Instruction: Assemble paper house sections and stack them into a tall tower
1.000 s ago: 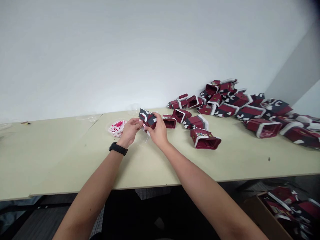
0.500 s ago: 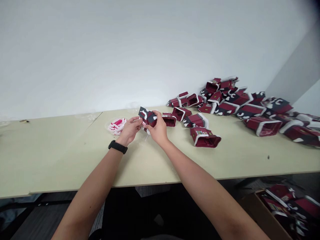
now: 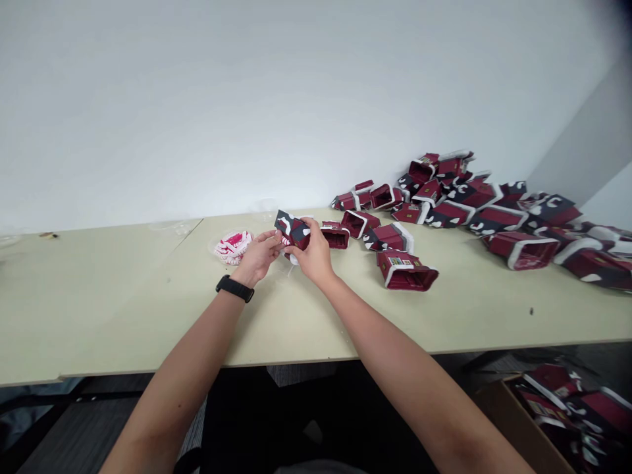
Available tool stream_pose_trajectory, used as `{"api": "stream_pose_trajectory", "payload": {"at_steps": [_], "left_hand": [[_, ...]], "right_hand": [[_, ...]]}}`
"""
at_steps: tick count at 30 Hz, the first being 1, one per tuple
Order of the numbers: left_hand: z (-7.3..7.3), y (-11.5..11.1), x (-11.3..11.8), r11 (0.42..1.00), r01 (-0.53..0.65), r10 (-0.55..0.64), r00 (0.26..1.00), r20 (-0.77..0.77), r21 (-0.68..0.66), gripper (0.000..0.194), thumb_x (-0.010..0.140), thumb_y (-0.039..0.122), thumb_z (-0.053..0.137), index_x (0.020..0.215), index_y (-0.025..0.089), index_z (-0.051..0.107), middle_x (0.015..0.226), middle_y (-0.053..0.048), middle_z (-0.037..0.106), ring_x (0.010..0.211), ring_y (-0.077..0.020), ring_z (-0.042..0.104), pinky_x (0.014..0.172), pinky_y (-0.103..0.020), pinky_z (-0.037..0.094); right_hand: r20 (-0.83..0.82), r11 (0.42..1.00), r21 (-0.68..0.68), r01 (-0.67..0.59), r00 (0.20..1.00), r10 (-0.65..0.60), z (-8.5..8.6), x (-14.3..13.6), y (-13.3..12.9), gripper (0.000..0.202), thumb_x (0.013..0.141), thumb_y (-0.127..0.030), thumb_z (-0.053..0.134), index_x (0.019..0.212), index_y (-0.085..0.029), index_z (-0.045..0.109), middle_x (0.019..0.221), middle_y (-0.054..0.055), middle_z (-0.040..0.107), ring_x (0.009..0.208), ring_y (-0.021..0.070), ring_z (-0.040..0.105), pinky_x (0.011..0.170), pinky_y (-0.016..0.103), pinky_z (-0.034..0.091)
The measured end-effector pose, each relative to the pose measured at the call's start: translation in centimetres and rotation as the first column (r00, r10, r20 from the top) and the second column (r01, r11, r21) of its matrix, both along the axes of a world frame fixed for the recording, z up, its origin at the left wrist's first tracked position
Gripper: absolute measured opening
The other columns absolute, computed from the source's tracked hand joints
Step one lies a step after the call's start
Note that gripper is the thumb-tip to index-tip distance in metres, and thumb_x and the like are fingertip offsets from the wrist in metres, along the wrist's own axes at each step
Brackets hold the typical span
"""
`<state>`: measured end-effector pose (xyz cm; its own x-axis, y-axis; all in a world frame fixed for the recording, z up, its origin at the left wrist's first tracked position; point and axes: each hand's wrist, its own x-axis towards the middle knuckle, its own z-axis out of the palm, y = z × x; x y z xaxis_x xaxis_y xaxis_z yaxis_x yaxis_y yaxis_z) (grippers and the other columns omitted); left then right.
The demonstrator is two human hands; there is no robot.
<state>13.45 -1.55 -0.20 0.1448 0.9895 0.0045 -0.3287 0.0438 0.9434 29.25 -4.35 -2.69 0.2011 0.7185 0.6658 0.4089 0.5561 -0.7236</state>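
Little has changed over the last second on my feed: the dark-roofed house (image 3: 299,232) stays above the table's middle, the fingers of my right hand (image 3: 316,255) curled round it, those of my left hand (image 3: 261,255) nearly together by a striped piece (image 3: 286,241), their grip unclear, so I judge the close handling unfinished. Red-and-white pieces (image 3: 234,247) lie left on the pale tabletop (image 3: 301,329); maroon houses (image 3: 476,194) heap far right by a plain wall (image 3: 197,99), a box (image 3: 498,403) near right.

Black wristband (image 3: 235,288), black lower clothing (image 3: 266,421)
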Motion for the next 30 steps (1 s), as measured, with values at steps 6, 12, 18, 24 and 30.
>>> {"api": "stream_pose_trajectory", "payload": {"at_steps": [6, 12, 18, 24, 30], "left_hand": [[-0.21, 0.28, 0.15, 0.998, 0.054, -0.051, 0.997, 0.064, -0.043, 0.034, 0.07, 0.026, 0.095, 0.086, 0.017, 0.067, 0.079, -0.001, 0.068, 0.067, -0.0096, 0.061, 0.062, -0.024, 0.042], [-0.24, 0.47, 0.14, 0.997, 0.07, -0.068, 0.996, 0.057, -0.039, 0.03, 0.073, 0.024, 0.093, 0.082, 0.017, 0.065, 0.078, -0.001, 0.067, 0.067, -0.0102, 0.06, 0.062, -0.024, 0.043], [-0.45, 0.31, 0.32, 1.0, 0.024, -0.023, 0.999, 0.044, -0.013, 0.033, 0.072, 0.027, 0.094, 0.088, 0.017, 0.068, 0.083, -0.002, 0.069, 0.069, -0.0101, 0.061, 0.065, -0.025, 0.043], [-0.3, 0.15, 0.46, 0.998, 0.043, -0.039, 0.996, 0.081, -0.055, 0.03, 0.073, 0.025, 0.094, 0.084, 0.017, 0.067, 0.081, -0.001, 0.068, 0.068, -0.0096, 0.059, 0.065, -0.024, 0.044], [-0.56, 0.52, 0.46, 0.997, 0.043, -0.037, 0.995, 0.092, -0.069, 0.023, 0.077, 0.023, 0.091, 0.084, 0.017, 0.07, 0.081, -0.002, 0.069, 0.069, -0.0112, 0.058, 0.067, -0.026, 0.046]], "right_hand": [[0.026, 1.0, 0.004, 0.012, 1.0, -0.012, 0.0, 0.07, 0.03, 0.069, 0.076, -0.018, 0.086, 0.137, -0.021, 0.056, 0.138, 0.013, 0.069, 0.126, 0.0328, 0.065, 0.11, 0.047, 0.05], [0.021, 1.0, 0.013, 0.004, 1.0, -0.004, -0.06, 0.02, 0.1, 0.07, 0.075, -0.019, 0.087, 0.137, -0.022, 0.055, 0.136, 0.013, 0.069, 0.125, 0.032, 0.065, 0.111, 0.046, 0.05], [0.042, 1.0, 0.002, 0.02, 0.999, -0.02, 0.03, 0.06, 0.01, 0.07, 0.075, -0.019, 0.087, 0.138, -0.022, 0.055, 0.136, 0.013, 0.069, 0.125, 0.0329, 0.065, 0.11, 0.047, 0.05], [0.055, 1.0, 0.01, 0.009, 0.998, -0.01, -0.04, 0.06, 0.03, 0.07, 0.076, -0.018, 0.087, 0.138, -0.021, 0.055, 0.138, 0.015, 0.068, 0.128, 0.0332, 0.063, 0.113, 0.048, 0.049], [0.073, 1.0, -0.001, 0.021, 0.997, -0.021, -0.14, 0.13, 0.11, 0.07, 0.076, -0.02, 0.088, 0.139, -0.022, 0.055, 0.138, 0.014, 0.067, 0.13, 0.0334, 0.062, 0.114, 0.049, 0.048]]}}
